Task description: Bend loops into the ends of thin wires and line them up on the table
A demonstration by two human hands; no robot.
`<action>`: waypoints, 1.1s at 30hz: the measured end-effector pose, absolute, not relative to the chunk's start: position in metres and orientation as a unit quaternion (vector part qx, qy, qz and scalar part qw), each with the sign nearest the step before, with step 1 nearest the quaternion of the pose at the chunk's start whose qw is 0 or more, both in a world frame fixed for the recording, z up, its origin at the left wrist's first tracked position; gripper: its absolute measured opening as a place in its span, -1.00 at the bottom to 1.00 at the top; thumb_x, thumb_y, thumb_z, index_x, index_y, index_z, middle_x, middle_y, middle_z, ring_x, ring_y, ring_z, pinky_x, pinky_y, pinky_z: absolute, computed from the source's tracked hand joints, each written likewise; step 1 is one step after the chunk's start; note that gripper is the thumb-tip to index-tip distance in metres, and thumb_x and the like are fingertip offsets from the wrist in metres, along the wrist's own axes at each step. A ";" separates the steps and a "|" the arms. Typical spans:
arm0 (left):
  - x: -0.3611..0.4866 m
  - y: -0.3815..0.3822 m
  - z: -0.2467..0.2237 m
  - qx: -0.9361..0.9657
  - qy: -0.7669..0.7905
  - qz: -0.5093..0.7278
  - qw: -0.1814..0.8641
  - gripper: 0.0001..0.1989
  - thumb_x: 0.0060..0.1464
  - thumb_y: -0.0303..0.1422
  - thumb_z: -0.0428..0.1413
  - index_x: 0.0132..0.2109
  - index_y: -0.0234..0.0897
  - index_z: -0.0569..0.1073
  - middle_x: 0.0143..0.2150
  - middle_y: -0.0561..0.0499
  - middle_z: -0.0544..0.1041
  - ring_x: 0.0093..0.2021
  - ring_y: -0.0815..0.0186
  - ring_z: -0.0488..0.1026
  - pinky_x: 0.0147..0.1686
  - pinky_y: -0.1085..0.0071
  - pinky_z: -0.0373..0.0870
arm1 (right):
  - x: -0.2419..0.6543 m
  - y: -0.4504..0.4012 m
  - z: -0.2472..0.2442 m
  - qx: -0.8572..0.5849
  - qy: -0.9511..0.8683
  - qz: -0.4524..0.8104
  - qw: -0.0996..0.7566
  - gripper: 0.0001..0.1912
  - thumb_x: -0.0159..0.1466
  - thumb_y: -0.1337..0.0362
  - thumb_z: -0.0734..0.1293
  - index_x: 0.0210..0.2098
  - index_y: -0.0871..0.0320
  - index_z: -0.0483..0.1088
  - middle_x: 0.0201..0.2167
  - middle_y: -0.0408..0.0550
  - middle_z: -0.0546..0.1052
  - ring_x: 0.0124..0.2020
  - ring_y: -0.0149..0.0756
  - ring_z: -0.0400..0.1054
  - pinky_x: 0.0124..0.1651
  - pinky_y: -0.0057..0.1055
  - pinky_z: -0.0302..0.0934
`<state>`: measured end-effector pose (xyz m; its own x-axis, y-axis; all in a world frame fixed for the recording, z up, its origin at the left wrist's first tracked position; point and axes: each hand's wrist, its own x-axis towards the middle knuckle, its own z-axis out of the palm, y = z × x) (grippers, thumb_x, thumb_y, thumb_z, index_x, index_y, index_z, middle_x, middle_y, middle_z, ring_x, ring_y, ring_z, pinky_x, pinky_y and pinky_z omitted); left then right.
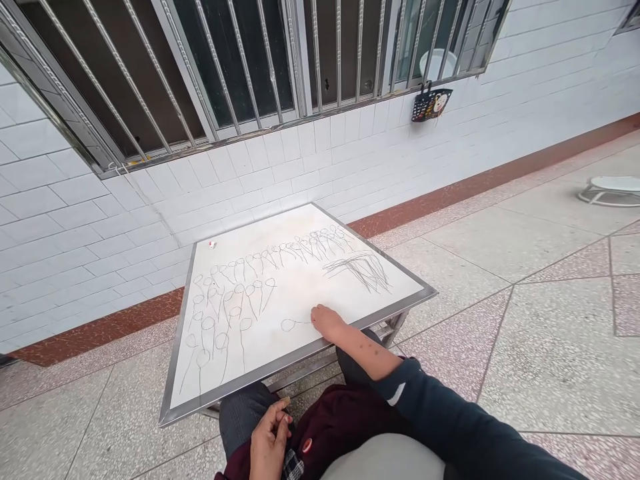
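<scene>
The left hand [269, 437] rests curled in the lap against a dark red garment [340, 427], gripping nothing, out of the way. The right hand [326, 321] reaches forward, closed and pressed to the white drawing board [280, 220], beside a fresh loop [288, 325] as if drawing; whether it grips a pen cannot be told. The board lies flat on a low metal frame, near enough to reach seated. Rows of looped figures [235, 293] and a scribble [360, 270] fill it. Beyond stand the tiled wall [75, 227], barred window [225, 67] and a hanging basket [431, 104].

right hand [326, 321] on whiteboard [280, 267], barred window [240, 60] behind
</scene>
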<state>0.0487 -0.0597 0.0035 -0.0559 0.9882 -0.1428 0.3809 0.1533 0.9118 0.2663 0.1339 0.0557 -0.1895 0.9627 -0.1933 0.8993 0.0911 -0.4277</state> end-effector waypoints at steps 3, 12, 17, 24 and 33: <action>0.055 -0.048 0.022 0.512 0.616 0.394 0.451 -0.47 0.00 -0.01 0.11 -0.01 -0.31 0.49 -0.33 -0.07 0.54 -0.43 0.29 0.44 -0.48 0.41 0.37 | 0.259 0.131 0.062 -0.643 -0.727 0.232 0.062 -0.69 0.33 0.20 0.26 0.02 0.20 0.32 -0.02 0.02 0.41 -0.10 -0.24 0.38 -0.08 -0.19 0.33; 0.084 0.011 0.126 0.385 0.523 0.589 0.481 -0.42 -0.07 -0.11 0.23 0.09 -0.26 0.41 -0.20 -0.11 0.54 -0.17 0.26 0.48 -0.07 0.26 0.34 | 0.245 0.060 0.118 -0.540 -0.789 0.203 0.212 -0.86 0.24 0.45 0.19 -0.22 0.16 0.29 -0.24 -0.07 0.45 -0.25 -0.36 0.34 -0.21 -0.45 0.18; 0.105 0.007 0.159 0.344 0.436 0.682 0.475 -0.50 -0.03 -0.25 0.24 0.07 -0.29 0.42 -0.22 -0.08 0.54 -0.21 0.31 0.48 -0.07 0.28 0.37 | 0.248 0.027 0.137 -0.469 -0.788 0.219 0.333 -0.87 0.18 0.45 0.18 -0.29 0.13 0.25 -0.37 -0.12 0.41 -0.42 -0.36 0.28 -0.36 -0.43 0.12; 0.117 -0.014 0.171 0.337 0.415 0.672 0.513 -0.61 -0.01 -0.32 0.24 0.00 -0.27 0.47 -0.28 0.01 0.53 -0.30 0.40 0.47 -0.13 0.38 0.40 | 0.259 0.016 0.159 -0.369 -0.695 0.457 0.415 -0.79 0.29 0.18 0.24 -0.09 0.08 0.26 -0.32 -0.14 0.40 -0.30 -0.36 0.28 -0.25 -0.42 0.17; 0.124 -0.028 0.171 0.372 0.433 0.635 0.520 -0.63 0.00 -0.32 0.23 -0.01 -0.26 0.47 -0.41 0.09 0.48 -0.38 0.42 0.42 -0.21 0.43 0.39 | 0.263 0.009 0.168 -0.249 -0.575 0.656 0.421 -0.77 0.29 0.11 0.29 -0.19 0.14 0.30 -0.37 -0.15 0.42 -0.32 -0.42 0.30 -0.28 -0.46 0.14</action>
